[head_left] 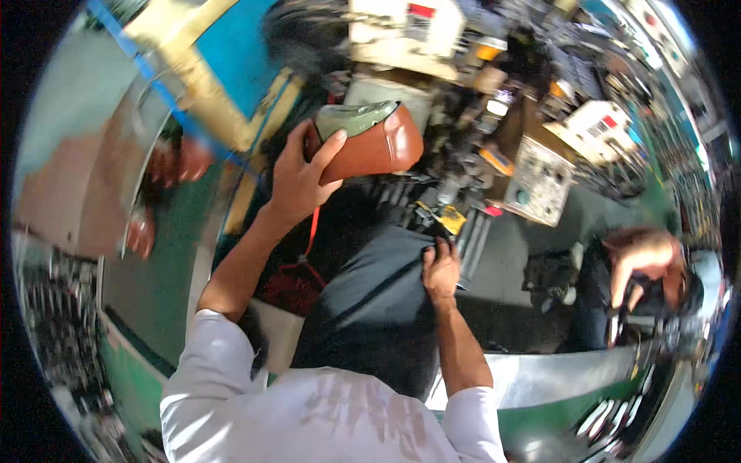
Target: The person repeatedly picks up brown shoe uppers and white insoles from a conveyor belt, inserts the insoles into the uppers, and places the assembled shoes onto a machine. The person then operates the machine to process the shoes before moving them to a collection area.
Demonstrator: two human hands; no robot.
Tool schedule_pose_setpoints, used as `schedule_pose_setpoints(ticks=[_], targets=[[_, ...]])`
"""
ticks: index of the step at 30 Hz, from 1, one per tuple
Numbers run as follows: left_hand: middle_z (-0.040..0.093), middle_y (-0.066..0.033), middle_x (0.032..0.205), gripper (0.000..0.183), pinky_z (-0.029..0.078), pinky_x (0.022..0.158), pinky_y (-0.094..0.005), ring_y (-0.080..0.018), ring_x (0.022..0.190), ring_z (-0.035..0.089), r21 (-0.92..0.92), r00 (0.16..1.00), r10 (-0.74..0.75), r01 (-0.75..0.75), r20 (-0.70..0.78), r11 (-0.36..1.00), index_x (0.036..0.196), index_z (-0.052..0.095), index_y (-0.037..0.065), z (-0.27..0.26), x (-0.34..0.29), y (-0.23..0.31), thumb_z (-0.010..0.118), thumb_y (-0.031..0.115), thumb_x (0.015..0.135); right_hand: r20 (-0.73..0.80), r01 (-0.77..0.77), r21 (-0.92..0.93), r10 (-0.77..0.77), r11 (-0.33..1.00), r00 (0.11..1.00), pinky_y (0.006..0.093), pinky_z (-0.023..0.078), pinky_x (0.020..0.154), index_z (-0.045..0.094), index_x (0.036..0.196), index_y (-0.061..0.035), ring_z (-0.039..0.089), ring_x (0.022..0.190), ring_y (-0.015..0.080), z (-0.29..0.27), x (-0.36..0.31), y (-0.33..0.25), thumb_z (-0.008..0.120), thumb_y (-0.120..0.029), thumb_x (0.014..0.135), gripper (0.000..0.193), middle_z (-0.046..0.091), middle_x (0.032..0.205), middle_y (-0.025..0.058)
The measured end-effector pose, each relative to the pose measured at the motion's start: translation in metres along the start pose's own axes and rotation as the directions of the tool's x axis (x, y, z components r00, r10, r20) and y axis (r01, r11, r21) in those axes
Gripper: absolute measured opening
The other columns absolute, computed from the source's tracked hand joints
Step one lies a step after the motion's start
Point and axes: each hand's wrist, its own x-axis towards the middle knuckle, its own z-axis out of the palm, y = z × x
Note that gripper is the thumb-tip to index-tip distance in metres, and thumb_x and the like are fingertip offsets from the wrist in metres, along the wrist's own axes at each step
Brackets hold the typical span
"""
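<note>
A brown leather shoe upper (386, 147) is stretched over a shiny green last (343, 118), its rounded end pointing right. My left hand (301, 166) grips it from the left, thumb on top near the leather's edge and fingers around the far side. The sole side is hidden from me. Lower and to the right, my right hand (441, 270) rests on the edge of my dark-trousered knee (386, 282); its fingers are extended and slightly apart, with nothing visible in them. Just beyond those fingertips lies a small yellow piece (451, 220).
A cluttered bench holds white cartons (405, 35) and an open box with a pale, speckled flap (540, 181). Brown shoes (193, 158) stand on a rack at left. A red cord (312, 231) hangs below my left hand. Another person (644, 262) bends over at right.
</note>
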Motion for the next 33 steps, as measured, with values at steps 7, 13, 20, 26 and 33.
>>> schedule_pose_setpoints(ticks=[7, 13, 20, 26, 33], targets=[[0.056, -0.0283, 0.152, 0.098, 0.046, 0.117, -0.0507, -0.0472, 0.138, 0.056, 0.239, 0.192, -0.930, 0.932, 0.312, 0.273, 0.168, 0.035, 0.024, -0.091, -0.185, -0.114, 0.087, 0.029, 0.084, 0.050, 0.067, -0.035, -0.065, 0.997, 0.997, 0.0532, 0.044, 0.115, 0.062, 0.142, 0.0010, 0.056, 0.134, 0.0474, 0.005, -0.002, -0.005, 0.061, -0.024, 0.102, 0.048, 0.062, 0.143, 0.0273], [0.029, -0.0271, 0.172, 0.108, 0.045, 0.116, -0.0572, -0.0546, 0.146, 0.044, 0.603, 0.082, -0.990, 0.798, -0.112, -0.002, 0.172, 0.008, 0.038, -0.184, -0.313, -0.229, 0.079, 0.027, 0.091, 0.072, 0.146, -0.073, -0.141, 0.987, 0.987, 0.0505, 0.046, 0.113, 0.061, 0.143, 0.0018, 0.057, 0.130, 0.0484, 0.005, 0.001, 0.004, 0.058, -0.032, 0.108, 0.048, 0.060, 0.140, 0.0312], [-0.004, -0.0162, 0.181, 0.101, 0.043, 0.111, -0.0743, -0.0536, 0.154, 0.033, 0.857, 0.080, -0.997, 0.512, 0.019, 0.057, 0.168, 0.007, 0.056, -0.188, -0.435, -0.287, 0.058, 0.002, 0.100, 0.131, 0.151, -0.105, -0.137, 0.983, 0.982, 0.0529, 0.045, 0.112, 0.061, 0.144, 0.0024, 0.057, 0.131, 0.0484, -0.002, 0.005, 0.000, 0.055, -0.037, 0.109, 0.053, 0.060, 0.141, 0.0302], [0.007, -0.0234, 0.179, 0.105, 0.056, 0.100, -0.0687, -0.0615, 0.142, 0.046, 0.992, 0.089, -0.989, -0.047, 0.119, 0.115, 0.171, 0.002, 0.045, -0.258, -0.481, -0.389, 0.069, 0.014, 0.096, 0.186, 0.224, -0.126, -0.199, 0.966, 0.962, 0.0544, 0.045, 0.112, 0.059, 0.146, 0.0003, 0.056, 0.131, 0.0502, 0.015, 0.009, 0.023, 0.052, -0.040, 0.111, 0.054, 0.059, 0.143, 0.0304], [0.049, -0.0275, 0.141, 0.060, 0.065, 0.078, -0.0561, -0.0474, 0.119, 0.066, 0.960, 0.108, -0.955, -0.087, 0.275, 0.267, 0.144, 0.042, 0.016, -0.239, -0.387, -0.363, 0.069, 0.021, 0.091, 0.124, 0.171, -0.194, -0.149, 0.966, 0.981, 0.0540, 0.044, 0.113, 0.059, 0.146, 0.0019, 0.056, 0.131, 0.0515, 0.001, 0.000, 0.025, 0.052, -0.039, 0.110, 0.055, 0.058, 0.143, 0.0315]])
